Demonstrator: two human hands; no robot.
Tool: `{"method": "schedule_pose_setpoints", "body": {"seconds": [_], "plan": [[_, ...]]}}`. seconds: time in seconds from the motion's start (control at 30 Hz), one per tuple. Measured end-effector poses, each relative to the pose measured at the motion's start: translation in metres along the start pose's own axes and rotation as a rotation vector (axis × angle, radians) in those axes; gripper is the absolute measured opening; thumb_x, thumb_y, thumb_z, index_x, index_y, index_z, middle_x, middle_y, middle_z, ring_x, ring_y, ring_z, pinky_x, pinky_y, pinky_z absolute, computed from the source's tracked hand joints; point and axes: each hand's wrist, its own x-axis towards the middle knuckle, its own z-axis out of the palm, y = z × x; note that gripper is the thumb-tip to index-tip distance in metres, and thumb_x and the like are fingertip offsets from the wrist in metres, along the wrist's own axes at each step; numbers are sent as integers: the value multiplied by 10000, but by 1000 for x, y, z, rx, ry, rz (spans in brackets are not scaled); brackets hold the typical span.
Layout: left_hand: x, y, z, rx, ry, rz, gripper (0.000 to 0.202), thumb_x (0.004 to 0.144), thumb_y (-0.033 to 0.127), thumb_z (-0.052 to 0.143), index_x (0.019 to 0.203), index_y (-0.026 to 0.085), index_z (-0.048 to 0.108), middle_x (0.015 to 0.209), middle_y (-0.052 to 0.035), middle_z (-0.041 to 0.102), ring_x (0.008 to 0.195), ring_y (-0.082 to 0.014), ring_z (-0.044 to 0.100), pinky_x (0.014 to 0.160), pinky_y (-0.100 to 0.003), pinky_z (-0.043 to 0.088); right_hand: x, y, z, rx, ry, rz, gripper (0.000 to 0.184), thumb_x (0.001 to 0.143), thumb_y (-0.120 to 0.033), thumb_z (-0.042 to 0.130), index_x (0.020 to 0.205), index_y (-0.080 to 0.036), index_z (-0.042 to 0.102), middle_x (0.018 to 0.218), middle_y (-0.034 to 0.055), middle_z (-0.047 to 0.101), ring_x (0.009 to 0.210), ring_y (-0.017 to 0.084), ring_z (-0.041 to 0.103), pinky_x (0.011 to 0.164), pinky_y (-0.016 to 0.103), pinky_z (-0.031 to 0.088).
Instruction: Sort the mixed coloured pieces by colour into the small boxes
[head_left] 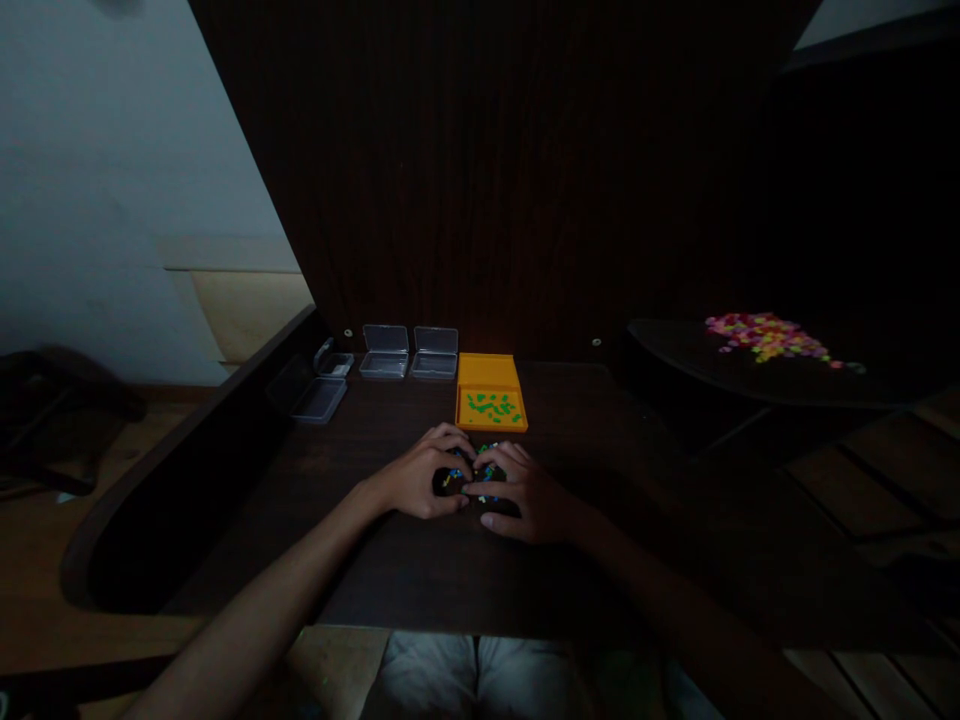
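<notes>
Small multicoloured pieces (453,478) lie on the dark table, mostly between and beneath my two hands. My left hand (424,476) curves around their left side with its fingers apart. From the right, my right hand (527,497) rests over them, fingers spread and thumb low on the tabletop. The fingertips of both hands nearly meet and hide part of the pile. Just beyond the hands, an orange-yellow box (487,371) stands with its lid up. Several little green pieces (492,406) are scattered inside it.
Two clear plastic cases (385,364) (435,365) stand with raised lids left of the box. More clear cases (321,399) sit farther left, near the raised side panel (187,470). On a dark surface at right lies a heap of pink, yellow and purple bits (772,337).
</notes>
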Motion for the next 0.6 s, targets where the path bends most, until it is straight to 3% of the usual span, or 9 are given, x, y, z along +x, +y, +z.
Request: {"method": "schedule_pose_setpoints", "body": {"seconds": [0.43, 0.6], "plan": [[0, 1, -3, -27, -2, 6, 260, 676, 267, 767, 922, 207, 708, 1137, -81, 617, 1180, -283, 473, 1052, -444, 404, 2, -2, -2, 6, 4, -20, 310, 862, -360, 641, 1139, -226, 677, 1184, 113, 536, 1049, 274, 476, 912, 480, 407], [0, 0, -2, -22, -10, 6, 182, 701, 271, 759, 864, 209, 708, 1137, -76, 625, 1173, -278, 474, 1035, -439, 407, 1, -1, -3, -2, 17, 25, 303, 850, -372, 651, 1102, -207, 681, 1171, 119, 544, 1031, 277, 480, 891, 471, 419]]}}
